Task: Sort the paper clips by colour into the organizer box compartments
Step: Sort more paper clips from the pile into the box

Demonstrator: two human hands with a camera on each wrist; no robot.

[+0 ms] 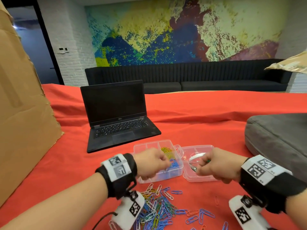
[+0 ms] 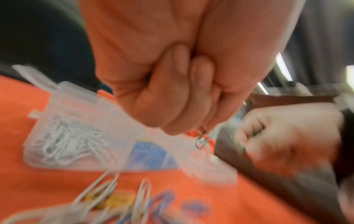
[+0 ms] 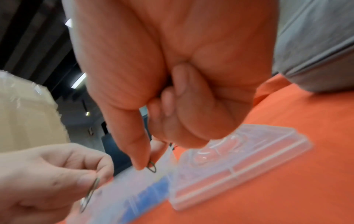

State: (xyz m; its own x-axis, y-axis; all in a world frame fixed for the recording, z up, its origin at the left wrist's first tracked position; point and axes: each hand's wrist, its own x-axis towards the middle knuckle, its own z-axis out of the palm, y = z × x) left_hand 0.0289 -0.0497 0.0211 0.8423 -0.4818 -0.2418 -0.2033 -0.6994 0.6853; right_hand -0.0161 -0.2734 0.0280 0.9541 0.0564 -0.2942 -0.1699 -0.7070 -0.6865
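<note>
Red cloth [image 1: 207, 117] covers the surface where both curled hands hover over the clear organizer box [image 1: 156, 177], its lid [image 1: 201, 177] lying open to the right. Left hand [image 1: 150, 163] pinches a dark paper clip [image 2: 201, 140] hanging lengthwise downward above the blue compartment; right hand [image 1: 216, 165] pinches another dark clip [image 3: 152, 166], tip downward. Loose mixed-colour clips [image 1: 159, 205] lie heaped near the box's front.

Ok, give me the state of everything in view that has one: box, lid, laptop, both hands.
organizer box: open, holding yellow, blue and white clips in separate compartments
lid: swung flat on the cloth
laptop: open, screen dark
left hand: pinching a dark clip over the box
right hand: pinching a dark clip
loose clips: unsorted pile
</note>
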